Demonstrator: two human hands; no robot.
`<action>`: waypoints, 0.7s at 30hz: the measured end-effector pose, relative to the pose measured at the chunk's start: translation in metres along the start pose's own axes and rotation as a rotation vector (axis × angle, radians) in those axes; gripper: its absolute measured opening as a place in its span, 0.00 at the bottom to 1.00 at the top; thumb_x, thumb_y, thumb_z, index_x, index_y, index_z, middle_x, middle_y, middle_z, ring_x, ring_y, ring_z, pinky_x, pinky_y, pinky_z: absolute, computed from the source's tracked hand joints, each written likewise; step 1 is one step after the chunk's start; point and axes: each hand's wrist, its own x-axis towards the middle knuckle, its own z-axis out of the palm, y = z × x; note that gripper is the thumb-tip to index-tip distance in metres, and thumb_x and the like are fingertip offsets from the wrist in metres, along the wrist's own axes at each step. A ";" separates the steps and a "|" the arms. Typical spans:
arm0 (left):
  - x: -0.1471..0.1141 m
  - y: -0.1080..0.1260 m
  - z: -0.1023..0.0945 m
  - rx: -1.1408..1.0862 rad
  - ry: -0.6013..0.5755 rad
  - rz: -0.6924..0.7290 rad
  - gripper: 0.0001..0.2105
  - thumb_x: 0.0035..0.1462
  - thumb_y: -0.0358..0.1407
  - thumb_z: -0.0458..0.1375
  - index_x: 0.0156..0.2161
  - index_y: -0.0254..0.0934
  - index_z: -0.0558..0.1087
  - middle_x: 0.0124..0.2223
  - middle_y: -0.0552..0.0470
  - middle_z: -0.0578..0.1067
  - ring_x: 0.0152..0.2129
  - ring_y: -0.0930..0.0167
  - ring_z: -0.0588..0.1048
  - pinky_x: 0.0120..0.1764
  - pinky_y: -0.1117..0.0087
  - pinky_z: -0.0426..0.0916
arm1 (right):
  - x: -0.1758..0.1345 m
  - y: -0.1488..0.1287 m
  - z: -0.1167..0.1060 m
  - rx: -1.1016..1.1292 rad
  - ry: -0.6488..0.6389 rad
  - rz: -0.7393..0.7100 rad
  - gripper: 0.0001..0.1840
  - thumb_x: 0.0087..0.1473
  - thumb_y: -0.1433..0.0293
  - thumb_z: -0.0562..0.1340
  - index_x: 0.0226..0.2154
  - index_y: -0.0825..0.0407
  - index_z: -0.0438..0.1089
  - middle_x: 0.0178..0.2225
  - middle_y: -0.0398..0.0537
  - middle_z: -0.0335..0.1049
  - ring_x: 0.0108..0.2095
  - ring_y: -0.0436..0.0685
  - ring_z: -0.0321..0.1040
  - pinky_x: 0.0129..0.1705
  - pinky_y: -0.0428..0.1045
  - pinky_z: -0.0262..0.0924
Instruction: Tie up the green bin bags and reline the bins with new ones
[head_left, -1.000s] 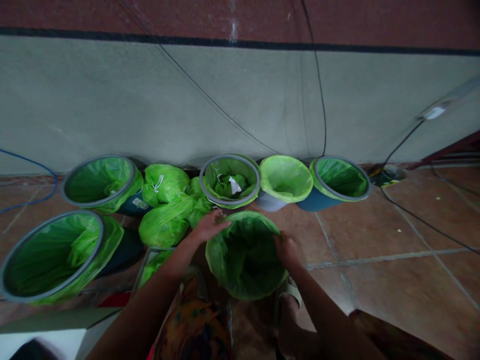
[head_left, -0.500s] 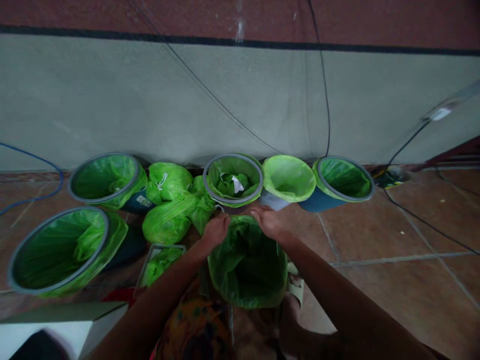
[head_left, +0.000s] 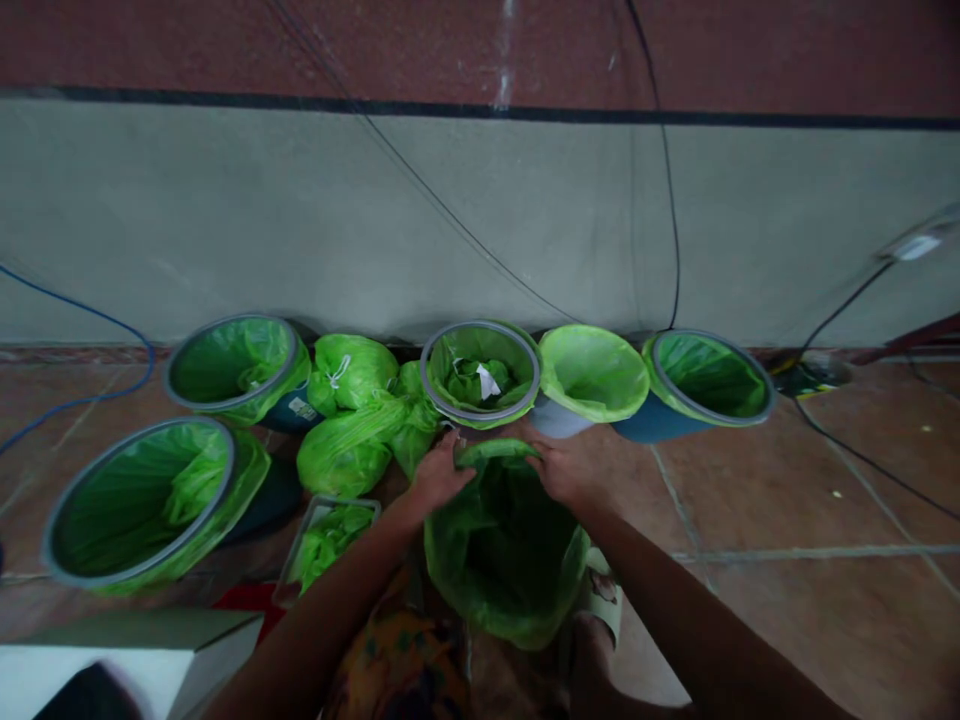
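A green bin liner (head_left: 506,610) hangs wide-mouthed in front of me, low between my legs; any bin inside it is covered. My left hand (head_left: 441,474) grips the far edge of its mouth at the left, fingers curled over the plastic. At the right of that same edge, my right hand (head_left: 562,474) is closed on the liner too. A folded band of plastic stretches between both hands. Just beyond them stands a grey-rimmed bin (head_left: 430,390) with a green liner, holding crumpled green plastic and a white scrap (head_left: 487,381).
Along the wall stand a pale lined bin (head_left: 592,370) and a blue lined bin (head_left: 660,427). Two more lined bins (head_left: 169,372) are at left, beside tied green bags (head_left: 345,455). A tray (head_left: 330,540) holds green plastic. A white box (head_left: 142,665) sits lower left; cables cross the wall.
Both hands have closed on the liner's far edge and pulled it up into a folded band. The view has shifted slightly, so the surroundings sit lower and further right.
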 end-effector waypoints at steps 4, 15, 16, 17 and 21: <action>-0.004 -0.010 -0.020 -0.199 0.058 -0.044 0.34 0.54 0.44 0.61 0.63 0.31 0.60 0.58 0.38 0.72 0.52 0.61 0.73 0.54 0.62 0.68 | -0.055 0.016 0.022 0.023 0.113 0.371 0.20 0.63 0.63 0.49 0.48 0.54 0.70 0.37 0.56 0.77 0.38 0.61 0.74 0.40 0.51 0.62; 0.021 0.028 -0.007 0.120 0.011 0.156 0.16 0.62 0.38 0.53 0.52 0.37 0.72 0.49 0.47 0.78 0.47 0.67 0.75 0.53 0.66 0.67 | -0.043 -0.004 -0.005 0.154 0.374 0.141 0.23 0.64 0.61 0.47 0.49 0.54 0.70 0.49 0.58 0.73 0.50 0.62 0.69 0.53 0.54 0.60; 0.022 0.031 -0.003 0.170 -0.009 0.200 0.15 0.62 0.37 0.53 0.52 0.37 0.71 0.50 0.46 0.77 0.48 0.67 0.74 0.54 0.66 0.67 | -0.032 -0.006 -0.010 0.159 0.325 0.090 0.22 0.64 0.63 0.47 0.48 0.54 0.71 0.49 0.57 0.73 0.49 0.61 0.69 0.53 0.53 0.60; 0.022 0.033 0.001 0.218 -0.025 0.249 0.15 0.62 0.37 0.54 0.52 0.36 0.71 0.51 0.46 0.77 0.48 0.67 0.74 0.54 0.66 0.66 | -0.022 -0.007 -0.012 0.163 0.271 0.045 0.21 0.64 0.65 0.48 0.48 0.54 0.71 0.49 0.57 0.74 0.49 0.60 0.70 0.53 0.52 0.60; 0.023 0.035 0.010 0.419 -0.104 0.316 0.13 0.64 0.35 0.50 0.50 0.35 0.71 0.49 0.43 0.77 0.48 0.65 0.74 0.54 0.63 0.66 | -0.005 -0.006 -0.009 0.117 -0.004 -0.044 0.17 0.62 0.69 0.51 0.49 0.54 0.70 0.47 0.55 0.75 0.46 0.57 0.71 0.49 0.49 0.61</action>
